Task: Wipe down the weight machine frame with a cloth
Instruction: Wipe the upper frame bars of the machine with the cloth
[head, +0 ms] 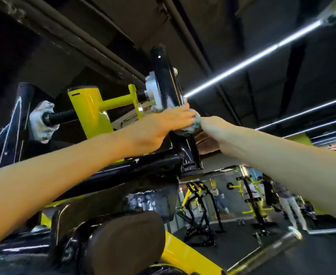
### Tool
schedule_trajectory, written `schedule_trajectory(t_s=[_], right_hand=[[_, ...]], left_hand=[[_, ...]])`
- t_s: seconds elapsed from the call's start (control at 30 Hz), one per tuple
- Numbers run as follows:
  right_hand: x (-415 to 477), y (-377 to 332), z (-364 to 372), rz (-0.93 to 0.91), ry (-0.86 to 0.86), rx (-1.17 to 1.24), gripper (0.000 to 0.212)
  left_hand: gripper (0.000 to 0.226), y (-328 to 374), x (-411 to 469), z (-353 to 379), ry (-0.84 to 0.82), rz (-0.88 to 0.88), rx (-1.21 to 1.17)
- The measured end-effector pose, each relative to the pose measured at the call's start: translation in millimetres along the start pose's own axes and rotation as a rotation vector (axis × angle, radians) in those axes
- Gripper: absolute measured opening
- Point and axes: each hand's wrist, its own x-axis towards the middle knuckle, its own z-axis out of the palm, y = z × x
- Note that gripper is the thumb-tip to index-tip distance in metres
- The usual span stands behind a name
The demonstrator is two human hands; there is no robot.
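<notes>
Currently I have both hands raised to the black upright post (164,80) of the weight machine frame. The grey-blue cloth (190,127) sits between them, bunched against the post.

Left hand (163,128): its fingers lie over the cloth and bend round the post, holding the cloth to the metal. I cannot see the thumb's position.

Right hand (220,133): its back faces the camera and the fingers are hidden. The cloth's free end comes out at its fingertips, so I judge it to be pinching that end. It is just beside the post, not on it.

Governing relation: the post's long axis runs up and slightly left from the hands. Below them it runs down to a welded foot on the horizontal beam (143,167). The left hand is the nearer one, in contact with the post. The longer stretch of post lies above both hands and only a short stretch lies below, so I judge the next strokes should follow that axis.

Left of the left hand are a yellow pivot arm (89,110) and a black threaded rod (62,116). Both are close enough to snag the cloth.
</notes>
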Motion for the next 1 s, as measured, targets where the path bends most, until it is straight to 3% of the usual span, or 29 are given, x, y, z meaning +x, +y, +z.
schedule_trajectory(t_s=[0.07,0.13,0.2,0.23,0.33,0.47,0.6,0.67,0.73,0.83,0.9,1.0], right_hand=[[-0.3,-1.1,-0.6,0.007,-0.005,-0.046,0.027],[0.8,-5.0,-1.1,0.024,-0.024,-0.079,0.033],[2.5,-6.6,-2.7,0.037,-0.045,-0.129,0.041],[2.1,-7.1,-3.5,0.041,-0.067,-0.157,0.043],[2.3,-8.0,-5.2,0.032,-0.132,-0.256,0.045],[4.5,-7.6,-4.4,0.029,-0.155,-0.227,0.056],[9.5,-13.1,10.8,-0.168,-0.148,-0.246,0.084],[18.1,-17.3,17.4,-0.241,-0.099,-0.273,0.099],[19.0,-19.7,26.3,-0.255,-0.054,-0.337,0.100],[17.4,-16.4,32.1,-0.359,0.100,-0.515,0.117],[19.3,-16.5,32.2,-0.466,0.161,-0.544,0.119],[24.0,-18.5,31.3,-0.498,0.123,-0.531,0.112]], left_hand=[[0.074,-1.7,2.0,-2.1,-0.087,0.003,-0.002],[0.052,-6.5,15.6,-10.1,0.084,-0.107,-0.007],[0.046,-1.7,27.9,-12.1,0.227,-0.129,0.073],[0.046,-3.8,30.6,-5.5,0.212,-0.094,0.069],[0.055,-14.3,32.0,1.9,-0.056,-0.070,0.159],[0.063,-23.3,34.8,-42.9,0.166,-0.322,0.082],[0.065,2.8,30.7,-25.2,-0.020,-0.211,0.203],[0.069,-9.9,40.1,-39.5,0.054,-0.300,0.158],[0.072,-22.3,47.4,-53.7,0.132,-0.380,0.157],[0.072,-12.6,46.7,-38.5,0.041,-0.342,0.179],[0.073,-6.7,42.3,-26.7,0.000,-0.296,0.169],[0.073,-18.0,56.1,-48.3,0.108,-0.422,0.167]])
